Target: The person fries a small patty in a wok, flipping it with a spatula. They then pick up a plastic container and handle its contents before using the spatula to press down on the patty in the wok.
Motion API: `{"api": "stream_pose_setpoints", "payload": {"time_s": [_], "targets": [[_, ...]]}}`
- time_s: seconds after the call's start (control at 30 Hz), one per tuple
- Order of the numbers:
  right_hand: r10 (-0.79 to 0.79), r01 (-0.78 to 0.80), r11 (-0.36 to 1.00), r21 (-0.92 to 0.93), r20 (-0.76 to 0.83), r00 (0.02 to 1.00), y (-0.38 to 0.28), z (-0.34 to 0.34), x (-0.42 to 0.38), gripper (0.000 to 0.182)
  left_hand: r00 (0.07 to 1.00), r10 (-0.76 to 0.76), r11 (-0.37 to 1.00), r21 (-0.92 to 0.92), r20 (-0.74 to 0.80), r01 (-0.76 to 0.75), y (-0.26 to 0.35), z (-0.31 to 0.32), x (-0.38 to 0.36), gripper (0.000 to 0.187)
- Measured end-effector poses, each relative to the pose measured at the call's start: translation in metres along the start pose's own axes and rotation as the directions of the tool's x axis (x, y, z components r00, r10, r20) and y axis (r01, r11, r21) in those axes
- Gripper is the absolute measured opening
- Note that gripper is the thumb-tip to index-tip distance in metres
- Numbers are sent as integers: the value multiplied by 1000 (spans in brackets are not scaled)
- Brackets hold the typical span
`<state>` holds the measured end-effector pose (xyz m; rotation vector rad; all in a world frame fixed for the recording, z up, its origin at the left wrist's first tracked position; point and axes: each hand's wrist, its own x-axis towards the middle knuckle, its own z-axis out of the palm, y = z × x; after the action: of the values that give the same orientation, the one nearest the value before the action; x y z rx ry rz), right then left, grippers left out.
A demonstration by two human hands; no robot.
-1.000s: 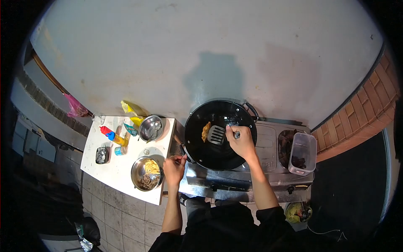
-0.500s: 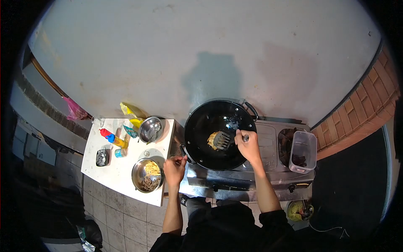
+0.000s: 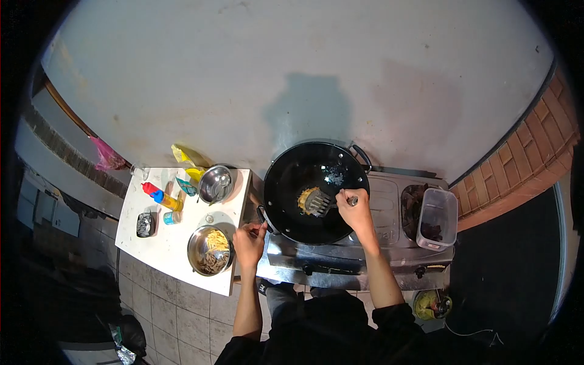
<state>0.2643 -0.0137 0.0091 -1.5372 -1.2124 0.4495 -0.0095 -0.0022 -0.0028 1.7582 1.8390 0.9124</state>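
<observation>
A black wok (image 3: pixel 292 164) sits on the stove. My right hand (image 3: pixel 355 213) is closed around the handle of a slotted turner (image 3: pixel 319 204), whose head rests inside the wok. Against the turner's slotted head lies a small yellow-brown piece of food (image 3: pixel 306 196), partly covered by it. My left hand (image 3: pixel 248 244) has its fingers curled together at the wok's left handle (image 3: pixel 261 214); whether they grip it is hard to see. Just left of that hand, a steel bowl (image 3: pixel 192 258) holds pale yellow strips and brownish pieces.
On the white table (image 3: pixel 164 252) stand another steel bowl (image 3: pixel 216 184), red-capped and blue-capped bottles (image 3: pixel 165 199), a small jar (image 3: pixel 172 218) and a black container (image 3: pixel 146 224). A clear plastic box (image 3: pixel 439 219) is on the stove's right side (image 3: pixel 383 225). Behind rises a grey wall (image 3: pixel 243 91).
The turner has shifted slightly against the food in the wok, in my right hand. My left hand stays beside the wok's handle. The whole view has moved a little.
</observation>
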Motion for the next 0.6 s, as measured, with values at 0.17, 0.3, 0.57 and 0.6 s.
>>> {"api": "stream_pose_setpoints", "payload": {"time_s": [0.17,0.3,0.57,0.6], "targets": [[29,-28,999,-23,21,999,-7,-1,1,30,1000,-24,999,-46,3,24,-1,2,-1,29],[16,-15,999,-40,30,999,-4,-1,2,30,1000,13,999,-45,-14,-13,4,-2,-2,28],[22,-19,998,-59,38,999,-13,-3,-1,29,1000,-3,1000,-28,18,4,9,-5,-1,28],[31,-28,998,-55,46,998,-14,-3,-3,29,1000,5,1000,-29,17,-4,9,-5,-1,28]]}}
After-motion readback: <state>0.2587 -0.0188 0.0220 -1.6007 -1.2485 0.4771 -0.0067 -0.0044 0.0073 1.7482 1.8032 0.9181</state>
